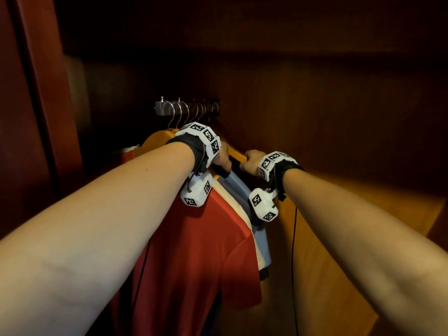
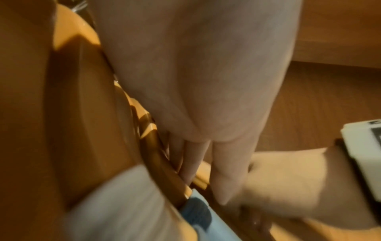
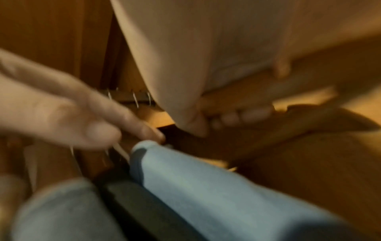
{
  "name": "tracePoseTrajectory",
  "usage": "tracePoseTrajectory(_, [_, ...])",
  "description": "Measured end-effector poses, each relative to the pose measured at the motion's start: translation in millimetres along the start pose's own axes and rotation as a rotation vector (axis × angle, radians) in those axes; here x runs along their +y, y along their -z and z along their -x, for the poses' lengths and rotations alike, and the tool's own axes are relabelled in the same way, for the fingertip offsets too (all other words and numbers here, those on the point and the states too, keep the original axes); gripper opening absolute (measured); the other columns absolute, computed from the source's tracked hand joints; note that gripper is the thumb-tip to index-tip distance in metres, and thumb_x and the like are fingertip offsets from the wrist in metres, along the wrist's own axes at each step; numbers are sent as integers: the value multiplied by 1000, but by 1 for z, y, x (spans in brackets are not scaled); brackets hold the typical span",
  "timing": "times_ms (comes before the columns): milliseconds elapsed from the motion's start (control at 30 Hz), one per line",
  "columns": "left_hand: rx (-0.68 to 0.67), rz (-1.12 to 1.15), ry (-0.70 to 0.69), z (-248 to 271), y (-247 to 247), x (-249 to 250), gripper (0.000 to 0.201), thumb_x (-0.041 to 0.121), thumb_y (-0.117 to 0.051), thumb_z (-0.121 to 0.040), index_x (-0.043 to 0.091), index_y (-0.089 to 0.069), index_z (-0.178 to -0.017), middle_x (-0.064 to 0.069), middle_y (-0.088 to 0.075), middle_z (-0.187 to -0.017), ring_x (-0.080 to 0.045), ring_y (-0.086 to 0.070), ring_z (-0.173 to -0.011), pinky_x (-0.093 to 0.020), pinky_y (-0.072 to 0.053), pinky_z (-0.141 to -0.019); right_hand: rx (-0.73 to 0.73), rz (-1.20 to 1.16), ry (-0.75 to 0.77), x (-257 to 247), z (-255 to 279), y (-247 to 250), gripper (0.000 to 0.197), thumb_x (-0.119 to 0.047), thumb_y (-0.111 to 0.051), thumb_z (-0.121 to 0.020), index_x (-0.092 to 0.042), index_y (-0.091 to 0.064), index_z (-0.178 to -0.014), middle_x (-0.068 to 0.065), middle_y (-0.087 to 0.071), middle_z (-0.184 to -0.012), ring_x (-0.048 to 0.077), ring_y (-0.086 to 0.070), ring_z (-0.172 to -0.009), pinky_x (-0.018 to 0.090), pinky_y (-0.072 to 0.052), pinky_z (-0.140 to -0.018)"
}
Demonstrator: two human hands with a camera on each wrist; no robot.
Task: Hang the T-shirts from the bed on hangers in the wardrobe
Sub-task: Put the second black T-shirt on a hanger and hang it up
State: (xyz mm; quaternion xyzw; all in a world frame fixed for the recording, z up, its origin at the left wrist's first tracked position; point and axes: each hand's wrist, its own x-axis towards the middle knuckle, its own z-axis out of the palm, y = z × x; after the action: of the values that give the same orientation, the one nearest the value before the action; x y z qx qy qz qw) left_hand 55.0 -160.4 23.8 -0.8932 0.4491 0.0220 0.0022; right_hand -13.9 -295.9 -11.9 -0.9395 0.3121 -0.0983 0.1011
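Right hand [image 1: 251, 161] grips a bare wooden hanger [image 1: 238, 155]; left hand [image 1: 221, 157], at nine o'clock, fingers straight among the hung T-shirts [image 1: 201, 238].

Glossy orange wooden hanger [image 1: 155, 139], shiny metal hooks [image 1: 180, 115], matt red cloth T-shirt [image 1: 194, 251], smooth wood wardrobe wall [image 1: 339, 105]

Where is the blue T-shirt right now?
In the head view, the blue T-shirt hangs in the wardrobe at the right end of the row, beside the cream one, just below both hands.
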Motion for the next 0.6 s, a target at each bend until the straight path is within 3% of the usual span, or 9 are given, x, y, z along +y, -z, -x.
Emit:
tracePoseTrajectory(67, [29, 47, -8, 0, -1, 2, 33, 43, -67, -86, 17, -63, -106, -1, -64, -103, -17, -58, -95, -28, -48, -80, 53, -22, 6, 5, 1, 5, 28, -39, -60, -94, -15, -61, -109, 6, -64, -96, 26, -63, -90, 35, -52, -77])
tracePoseTrajectory(133, [76, 81, -30, 3, -2, 3, 23, 38, -68, -87, 19, -59, -98, 2, -57, -84, -15, -54, -81, -23, -42, -64, 86, -1, 26, 8, 6, 11, 30, -43, -58, -97, -15, -61, -107, 6, -62, -91, 25, -61, -83, 33, -46, -68])
tracePoseTrajectory(200, [106, 70, -52, 6, 1, 5, 17, 33, -64, -94, 19, -64, -103, -1, -58, -89, -16, -51, -81, -20, -34, -55, 104, -2, 31, 9, 13, 16, 32, -44, -55, -98, -14, -60, -107, 5, -61, -90, 25, -60, -80, 32, -43, -66])
tracePoseTrajectory(333, [131, 133, -60, 11, 3, 7, 24, 31, -66, -92, 15, -70, -111, -4, -63, -100, -17, -55, -83, -25, -39, -61, 178, -27, -1, 14, 27, 26, 35, -51, -52, -97, -18, -59, -108, 5, -63, -95, 27, -64, -89, 38, -53, -77])
tracePoseTrajectory(433, [203, 200, -62, 17, 4, 9, 24, 26, -66, -92, 9, -72, -108, -7, -67, -99, -15, -56, -73, -23, -42, -60, 262, -2, -57, 20, 44, 36, 44, -53, -50, -97, -18, -57, -123, 9, -62, -113, 31, -62, -104, 38, -50, -84])
tracePoseTrajectory(500, [273, 251, -53, 23, 4, 12, 26, 28, -66, -91, 11, -74, -109, -8, -70, -103, -20, -63, -87, -31, -49, -73, 313, 13, -96, 28, 61, 43, 50, -52, -50, -97, -15, -55, -131, 10, -61, -121, 31, -60, -111, 38, -48, -86])
tracePoseTrajectory(600, [383, 361, -17, 27, 4, 14, 21, 29, -65, -90, 17, -74, -105, -7, -71, -106, -26, -65, -100, -36, -54, -86, 391, 7, -137, 35, 77, 48, 47, -52, -52, -94, -15, -62, -121, 9, -65, -113, 30, -61, -98, 36, -45, -79])
